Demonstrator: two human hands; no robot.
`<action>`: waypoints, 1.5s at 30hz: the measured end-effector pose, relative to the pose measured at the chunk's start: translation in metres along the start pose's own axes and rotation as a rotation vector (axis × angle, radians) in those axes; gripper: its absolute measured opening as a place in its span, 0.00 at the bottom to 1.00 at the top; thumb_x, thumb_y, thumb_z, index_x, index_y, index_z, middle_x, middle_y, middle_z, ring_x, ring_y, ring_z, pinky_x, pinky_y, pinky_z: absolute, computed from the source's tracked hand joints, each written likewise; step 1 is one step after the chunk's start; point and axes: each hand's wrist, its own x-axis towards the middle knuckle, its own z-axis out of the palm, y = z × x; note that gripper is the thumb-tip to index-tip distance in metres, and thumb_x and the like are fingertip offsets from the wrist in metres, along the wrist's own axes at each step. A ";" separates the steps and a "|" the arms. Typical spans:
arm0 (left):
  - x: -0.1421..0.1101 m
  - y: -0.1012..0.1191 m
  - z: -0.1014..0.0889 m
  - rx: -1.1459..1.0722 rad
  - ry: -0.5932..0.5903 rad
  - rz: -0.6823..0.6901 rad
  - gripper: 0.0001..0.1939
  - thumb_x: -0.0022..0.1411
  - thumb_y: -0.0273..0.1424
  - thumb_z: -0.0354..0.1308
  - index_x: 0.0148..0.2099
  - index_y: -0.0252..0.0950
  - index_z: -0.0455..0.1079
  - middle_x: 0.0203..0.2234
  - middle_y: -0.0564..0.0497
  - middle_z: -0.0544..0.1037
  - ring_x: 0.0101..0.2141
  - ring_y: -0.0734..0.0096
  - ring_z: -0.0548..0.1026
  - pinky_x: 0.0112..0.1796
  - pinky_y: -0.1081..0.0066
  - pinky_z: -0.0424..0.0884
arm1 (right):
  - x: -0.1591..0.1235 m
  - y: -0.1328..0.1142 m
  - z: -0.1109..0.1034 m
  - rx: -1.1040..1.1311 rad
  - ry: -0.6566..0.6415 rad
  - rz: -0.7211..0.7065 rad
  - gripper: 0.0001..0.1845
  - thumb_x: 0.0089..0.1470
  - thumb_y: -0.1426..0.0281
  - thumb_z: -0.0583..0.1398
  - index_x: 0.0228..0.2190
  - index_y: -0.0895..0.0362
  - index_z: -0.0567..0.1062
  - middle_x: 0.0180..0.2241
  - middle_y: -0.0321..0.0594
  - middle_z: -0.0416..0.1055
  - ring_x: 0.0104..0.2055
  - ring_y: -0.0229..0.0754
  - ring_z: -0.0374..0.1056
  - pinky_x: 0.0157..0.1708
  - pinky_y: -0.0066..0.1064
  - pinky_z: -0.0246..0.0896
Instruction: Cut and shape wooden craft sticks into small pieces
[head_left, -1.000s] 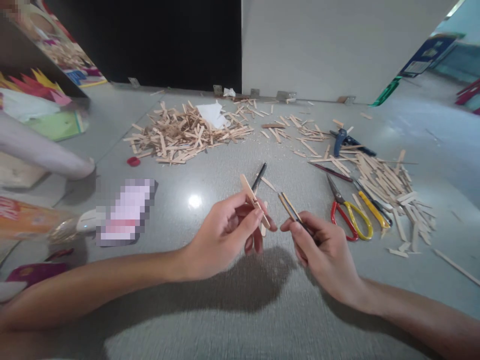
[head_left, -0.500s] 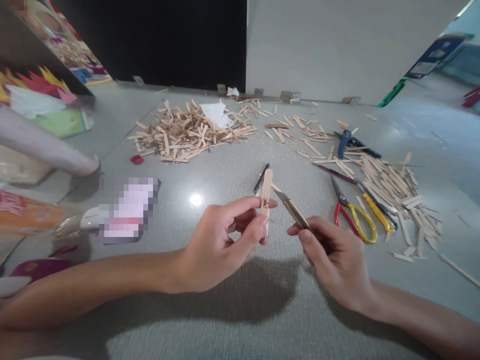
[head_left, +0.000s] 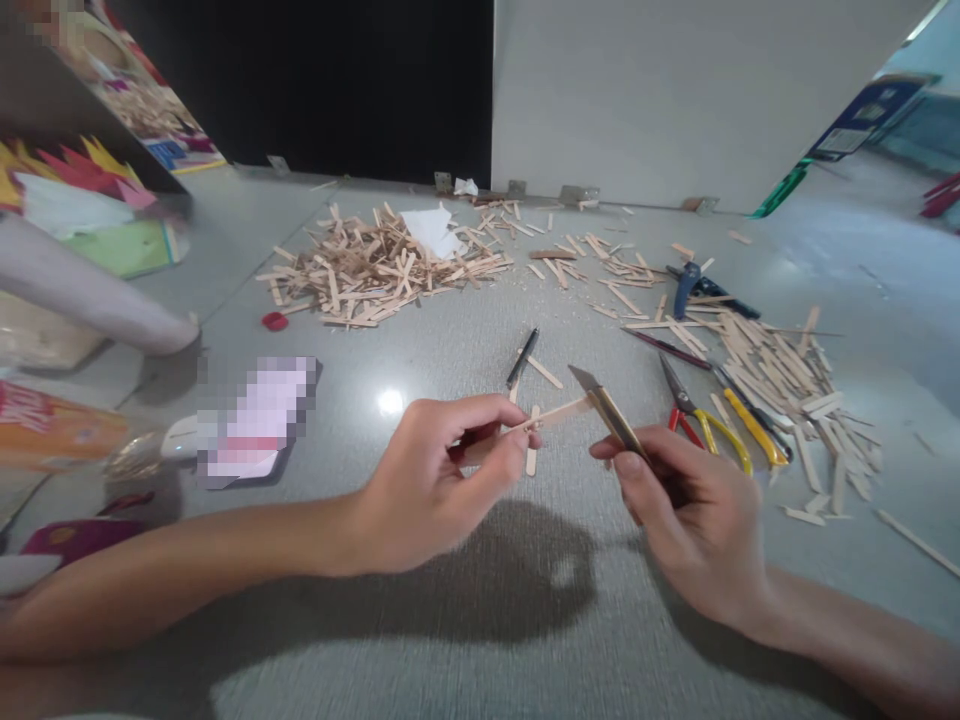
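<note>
Between thumb and fingers, my left hand (head_left: 457, 480) pinches a notched wooden craft stick (head_left: 562, 411), whose far end points right. My right hand (head_left: 682, 510) grips a craft knife (head_left: 613, 415) with its blade angled up and to the left. The stick's tip meets or passes behind the knife near the base of the blade; I cannot tell whether they touch. Beyond my left hand, a black pen (head_left: 523, 357) lies across thin stick pieces, and a short stick (head_left: 532, 455) rests on the table just beside my fingertips.
A heap of wooden sticks (head_left: 360, 275) lies at the back with white tissue (head_left: 431, 232) on it. Scissors (head_left: 712, 430), a yellow-handled tool (head_left: 750, 420), blue-handled pliers (head_left: 686, 290) and cut sticks (head_left: 780, 360) are to the right. A phone (head_left: 262, 415) lies left.
My left hand has turned the craft stick from leaning left, through upright, to pointing right. My right hand has moved slightly right with the craft knife.
</note>
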 end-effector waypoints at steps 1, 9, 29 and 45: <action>0.001 0.000 -0.001 0.008 -0.032 -0.009 0.13 0.70 0.31 0.55 0.34 0.33 0.76 0.18 0.60 0.60 0.18 0.81 0.52 0.18 0.77 0.47 | 0.000 0.000 0.000 -0.007 0.017 0.008 0.09 0.65 0.69 0.61 0.35 0.56 0.81 0.16 0.27 0.62 0.15 0.32 0.53 0.14 0.27 0.43; 0.004 -0.002 0.000 -0.032 -0.172 -0.075 0.11 0.68 0.32 0.58 0.35 0.33 0.78 0.18 0.59 0.63 0.20 0.80 0.56 0.19 0.78 0.50 | 0.002 0.003 0.005 0.043 0.002 0.053 0.07 0.62 0.70 0.64 0.31 0.55 0.81 0.20 0.32 0.71 0.18 0.33 0.59 0.16 0.26 0.49; -0.004 -0.004 0.009 -0.596 -0.219 -0.204 0.18 0.79 0.45 0.56 0.40 0.39 0.61 0.26 0.57 0.75 0.19 0.78 0.72 0.21 0.77 0.65 | -0.011 0.019 0.018 0.387 -0.184 0.261 0.17 0.73 0.55 0.58 0.41 0.56 0.77 0.19 0.23 0.52 0.17 0.34 0.47 0.16 0.26 0.42; -0.002 -0.007 0.002 -1.056 -0.404 -0.404 0.14 0.83 0.36 0.47 0.39 0.41 0.59 0.22 0.63 0.48 0.20 0.78 0.43 0.19 0.83 0.47 | -0.011 0.000 0.003 0.202 -0.212 0.080 0.13 0.70 0.70 0.58 0.52 0.55 0.78 0.19 0.23 0.54 0.17 0.33 0.46 0.15 0.26 0.38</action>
